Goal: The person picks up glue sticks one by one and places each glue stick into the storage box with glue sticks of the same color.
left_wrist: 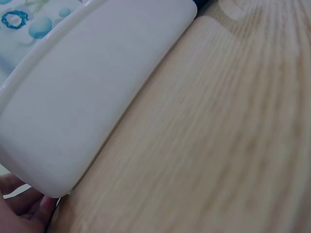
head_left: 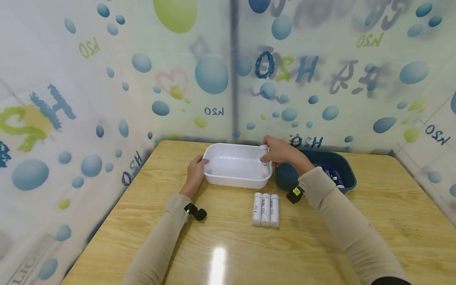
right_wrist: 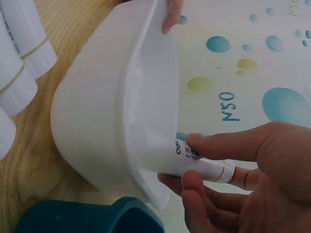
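A white plastic basin (head_left: 235, 182) stands upright on the table, its inside visible in the head view. My left hand (head_left: 195, 174) grips its left end, thumb over the rim and fingers outside. At the basin's right end, my right hand (head_left: 283, 152) holds a white glue stick (right_wrist: 194, 162) between thumb and fingers. Its lower end is inside the basin rim, and dark lettering shows on its side. Three white glue sticks (head_left: 265, 209) lie side by side on the table in front of the basin.
A dark teal bin (head_left: 285, 178) stands right beside the basin, under my right forearm. It contains several dark blue objects (head_left: 335, 176), partly hidden by the sleeve. The wooden table (head_left: 221, 237) meets a patterned curtain (head_left: 178, 126) behind.
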The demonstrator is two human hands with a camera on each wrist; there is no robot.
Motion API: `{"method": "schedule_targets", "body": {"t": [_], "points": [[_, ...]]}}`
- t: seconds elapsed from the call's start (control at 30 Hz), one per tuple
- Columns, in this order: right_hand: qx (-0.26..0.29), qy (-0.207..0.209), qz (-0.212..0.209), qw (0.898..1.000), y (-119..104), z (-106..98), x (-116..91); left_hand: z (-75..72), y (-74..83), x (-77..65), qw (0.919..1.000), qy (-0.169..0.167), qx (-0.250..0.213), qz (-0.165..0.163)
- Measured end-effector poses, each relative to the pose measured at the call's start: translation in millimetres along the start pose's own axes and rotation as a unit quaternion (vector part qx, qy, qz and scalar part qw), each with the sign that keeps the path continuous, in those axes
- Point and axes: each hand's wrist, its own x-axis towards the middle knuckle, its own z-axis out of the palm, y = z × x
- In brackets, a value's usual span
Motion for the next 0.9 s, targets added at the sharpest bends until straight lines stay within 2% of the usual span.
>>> {"method": "schedule_targets", "body": {"t": [0.3,0.53,0.9], "points": [[-0.056,0.003,0.030,0.998,8.4,16.0,19.7,0.1,-0.2,-0.9,1.0000,-0.003,-0.002,-0.005],[-0.107,0.012,0.037,0.994,3.6,24.9,24.1,1.4,-0.2,-1.8,1.0000,-0.003,-0.001,0.001],[-0.225,0.016,0.054,0.973,-5.9,38.0,34.0,0.2,-2.0,-2.0,0.9999,-0.002,-0.004,0.011]]}}
